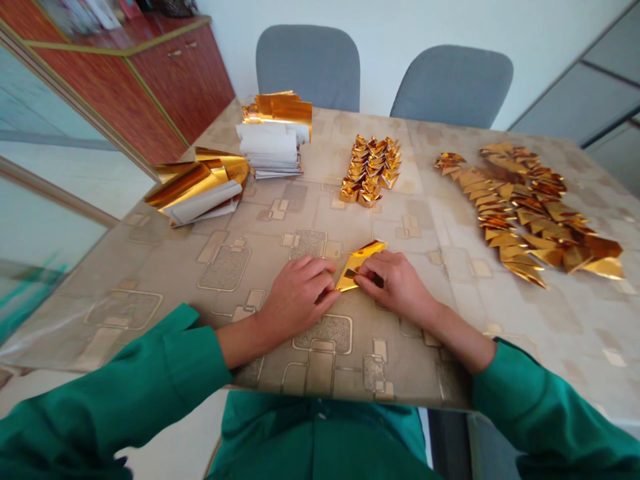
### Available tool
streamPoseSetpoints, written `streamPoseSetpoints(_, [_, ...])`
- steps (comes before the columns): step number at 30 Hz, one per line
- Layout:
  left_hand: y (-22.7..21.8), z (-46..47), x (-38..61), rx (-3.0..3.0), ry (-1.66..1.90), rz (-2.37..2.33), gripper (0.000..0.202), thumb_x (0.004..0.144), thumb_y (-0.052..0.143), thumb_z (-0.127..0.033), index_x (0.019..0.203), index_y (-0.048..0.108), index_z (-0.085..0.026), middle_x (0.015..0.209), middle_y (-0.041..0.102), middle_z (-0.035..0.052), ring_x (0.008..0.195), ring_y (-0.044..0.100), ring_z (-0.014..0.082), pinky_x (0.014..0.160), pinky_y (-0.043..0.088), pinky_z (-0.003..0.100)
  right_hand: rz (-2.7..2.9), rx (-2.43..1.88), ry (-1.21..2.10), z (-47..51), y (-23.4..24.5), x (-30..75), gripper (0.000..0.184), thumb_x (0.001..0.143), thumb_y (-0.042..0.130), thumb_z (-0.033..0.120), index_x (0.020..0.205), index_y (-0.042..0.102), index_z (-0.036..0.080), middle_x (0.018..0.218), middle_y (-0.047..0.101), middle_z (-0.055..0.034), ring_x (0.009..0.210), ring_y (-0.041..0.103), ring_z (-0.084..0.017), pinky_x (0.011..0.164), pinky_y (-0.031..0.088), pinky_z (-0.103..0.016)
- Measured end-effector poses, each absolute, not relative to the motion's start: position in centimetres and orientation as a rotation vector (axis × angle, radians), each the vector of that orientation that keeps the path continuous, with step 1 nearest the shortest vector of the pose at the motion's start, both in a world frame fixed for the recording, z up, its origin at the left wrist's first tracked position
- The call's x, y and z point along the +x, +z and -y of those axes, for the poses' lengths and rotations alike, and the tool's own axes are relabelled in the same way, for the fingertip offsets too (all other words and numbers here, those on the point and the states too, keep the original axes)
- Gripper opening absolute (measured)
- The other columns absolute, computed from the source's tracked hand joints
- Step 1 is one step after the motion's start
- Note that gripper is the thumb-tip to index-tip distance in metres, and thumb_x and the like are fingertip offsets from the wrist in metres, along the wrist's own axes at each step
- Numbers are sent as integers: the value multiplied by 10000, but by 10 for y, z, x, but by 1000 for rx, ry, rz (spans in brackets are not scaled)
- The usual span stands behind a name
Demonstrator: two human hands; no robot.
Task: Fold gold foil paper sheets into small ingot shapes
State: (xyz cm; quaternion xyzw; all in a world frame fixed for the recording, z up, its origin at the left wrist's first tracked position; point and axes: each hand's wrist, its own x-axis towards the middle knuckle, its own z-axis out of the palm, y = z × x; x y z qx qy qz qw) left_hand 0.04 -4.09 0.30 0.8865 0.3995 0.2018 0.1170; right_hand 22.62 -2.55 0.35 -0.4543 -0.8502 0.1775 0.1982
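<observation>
A folded piece of gold foil paper (356,267) lies on the table under my fingers, its shiny side up. My left hand (297,297) presses its lower left end, and my right hand (395,287) pinches its right side. Straight ahead stands a compact heap of folded gold foil pieces (370,171). Further right, a long spread of similar folded pieces (520,213) lies in overlapping rows. Two bundles of gold-and-white paper sheets sit at the far left: a stacked one (274,133) and a loose, curling one (197,188).
The table has a beige patterned cover (165,267) with a glossy surface. Two grey chairs (307,67) stand beyond its far edge. A reddish wooden cabinet (170,87) stands at the back left, with glass panels to the left and right.
</observation>
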Motion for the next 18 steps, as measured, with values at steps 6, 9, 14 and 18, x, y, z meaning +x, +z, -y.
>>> streamPoseSetpoints(6, [2,41,2,2628,567,-1196,144,875,622,-237,753,572,-177,1030,654,44,936,545,214,804,409,368,2435,-1384,243,30,1,219,161,872,633,232,732,584,171,726,626,-16,718,556,-160,678,291,-301])
streamPoseSetpoints(9, [3,40,4,2639,534,-1201,84,870,621,-227,813,586,-176,994,651,42,924,545,215,785,405,361,2448,-1401,156,30,0,217,159,869,632,239,733,582,171,735,631,-22,726,556,-170,676,277,-307])
streamPoseSetpoints(14, [4,38,8,2636,491,-1182,40,895,586,-197,882,603,-163,985,652,50,925,548,211,791,417,347,2464,-1429,83,30,-1,214,178,887,608,268,738,587,173,739,644,-34,733,552,-183,675,261,-311])
streamPoseSetpoints(18, [1,39,8,2744,540,-1070,118,950,539,-235,985,640,-184,1057,658,40,952,540,205,822,415,347,2490,-1422,51,29,-2,213,159,880,618,268,756,580,177,766,648,-40,756,553,-194,682,260,-317])
